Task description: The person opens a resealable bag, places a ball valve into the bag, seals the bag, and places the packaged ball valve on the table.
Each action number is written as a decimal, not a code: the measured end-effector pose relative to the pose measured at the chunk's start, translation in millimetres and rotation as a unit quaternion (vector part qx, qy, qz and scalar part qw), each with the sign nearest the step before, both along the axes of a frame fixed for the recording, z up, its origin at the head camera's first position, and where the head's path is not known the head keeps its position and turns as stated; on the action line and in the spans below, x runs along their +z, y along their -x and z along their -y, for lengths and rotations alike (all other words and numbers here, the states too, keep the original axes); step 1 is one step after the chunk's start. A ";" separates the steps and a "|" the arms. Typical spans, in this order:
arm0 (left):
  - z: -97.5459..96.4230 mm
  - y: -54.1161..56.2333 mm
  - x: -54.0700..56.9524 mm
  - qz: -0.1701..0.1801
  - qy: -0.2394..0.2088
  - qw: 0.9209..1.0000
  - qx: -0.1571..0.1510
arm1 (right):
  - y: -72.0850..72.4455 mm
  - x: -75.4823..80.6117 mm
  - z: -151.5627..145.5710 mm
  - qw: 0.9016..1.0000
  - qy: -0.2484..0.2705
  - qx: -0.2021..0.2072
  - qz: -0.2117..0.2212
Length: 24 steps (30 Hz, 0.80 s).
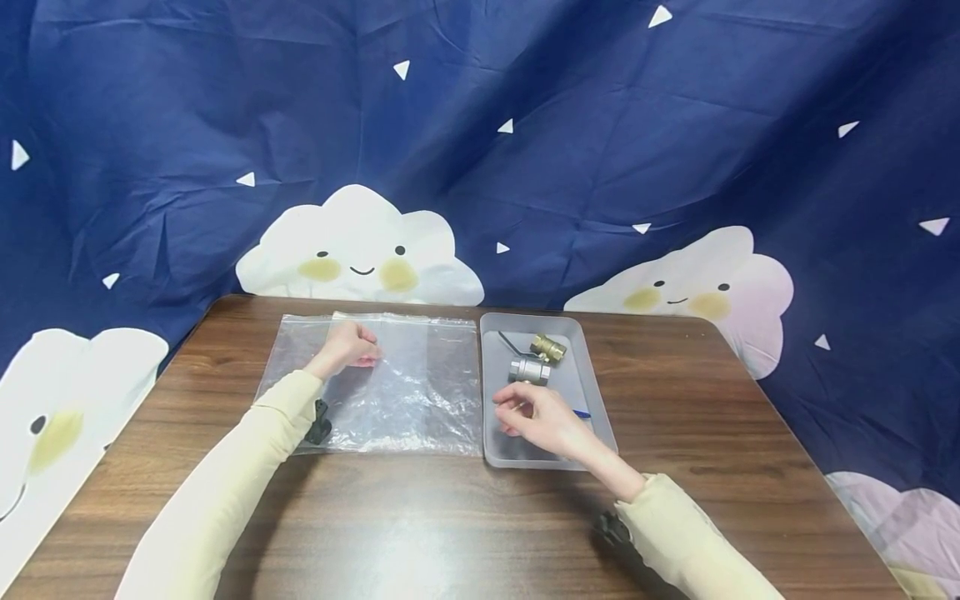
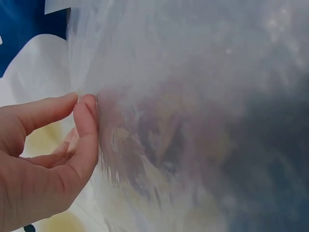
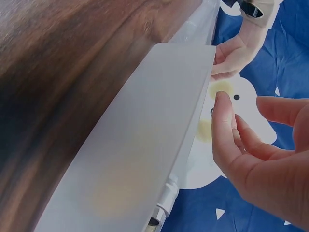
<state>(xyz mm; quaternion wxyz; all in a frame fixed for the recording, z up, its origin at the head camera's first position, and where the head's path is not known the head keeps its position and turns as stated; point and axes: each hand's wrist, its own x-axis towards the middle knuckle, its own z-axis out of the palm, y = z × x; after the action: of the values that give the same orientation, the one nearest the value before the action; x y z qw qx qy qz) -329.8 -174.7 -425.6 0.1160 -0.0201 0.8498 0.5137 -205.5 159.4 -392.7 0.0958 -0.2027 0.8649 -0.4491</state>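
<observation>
A clear zip bag (image 1: 442, 400) lies flat on the table. Over its left part is my left hand (image 1: 349, 343), its fingers loosely bent; the thumb tip and fingertips (image 2: 87, 108) come right at the film. To the bag's right sits a grey plastic tray (image 1: 491, 454). Inside it are a brass ball valve (image 1: 551, 347), a silver ball valve (image 1: 528, 371) and a dark lever (image 1: 513, 342). My right hand (image 1: 542, 421) hovers over the tray's near half, fingers curved, with a gap between thumb and fingers. Beside that hand shows a blue handle (image 1: 581, 414), the rest of it hidden.
The brown wooden table (image 1: 375, 533) runs back to a blue curtain (image 1: 600, 125) with white clouds. The bag's zip strip (image 1: 390, 317) lies along the far side. The tray stands close against the bag's right edge and has low raised walls.
</observation>
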 end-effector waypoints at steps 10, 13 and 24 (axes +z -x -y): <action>3.3 -10.9 2.9 -0.006 -0.002 1.000 -0.021 | -4.9 2.6 12.3 1.000 -0.006 0.017 0.003; 5.4 -14.0 3.0 -0.002 0.010 1.000 -0.028 | -7.3 3.6 15.4 1.000 -0.008 0.026 0.000; 20.7 -22.7 1.7 0.017 0.019 0.999 -0.047 | -15.9 6.5 27.9 0.998 -0.035 0.048 -0.006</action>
<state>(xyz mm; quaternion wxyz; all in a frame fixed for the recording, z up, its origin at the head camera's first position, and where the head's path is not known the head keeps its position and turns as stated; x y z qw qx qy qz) -307.1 -195.4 -423.9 0.1544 0.0090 0.8572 0.4912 -189.6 131.4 -386.2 0.1190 -0.2427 0.8700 -0.4122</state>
